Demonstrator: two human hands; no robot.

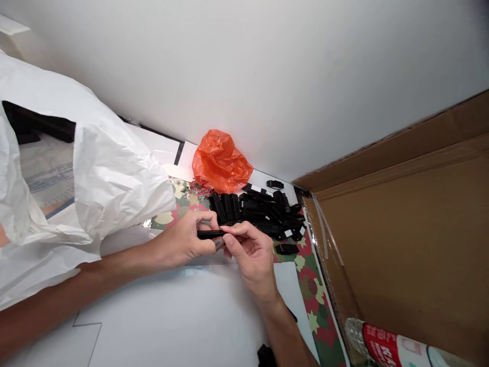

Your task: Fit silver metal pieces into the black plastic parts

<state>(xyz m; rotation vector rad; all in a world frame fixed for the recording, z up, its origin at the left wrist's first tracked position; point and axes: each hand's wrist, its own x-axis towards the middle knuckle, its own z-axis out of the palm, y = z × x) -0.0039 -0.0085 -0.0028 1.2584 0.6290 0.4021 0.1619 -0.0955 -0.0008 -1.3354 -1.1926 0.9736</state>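
Note:
Between the fingers of my left hand [191, 237] is a slim black plastic piece [208, 234], lying roughly level. My right hand [254, 252] meets it at the right end, thumb and fingertips pinched together there. Whether those fingertips also hold a tiny part cannot be made out. Just beyond both hands lies a pile of similar black plastic pieces [267, 211], some with white patches. One loose black piece [287, 249] rests to the right of my right hand. Small shiny metal bits [198, 189] are heaped behind my left hand.
A crumpled orange plastic bag [221, 160] sits against the white wall. At the left a large white plastic bag [122, 178] hangs over my left forearm. Cardboard [412, 224] stands along the right side, with a red-labelled bottle [389, 344] near it. A camouflage-patterned cover [321, 306] shows under white sheets.

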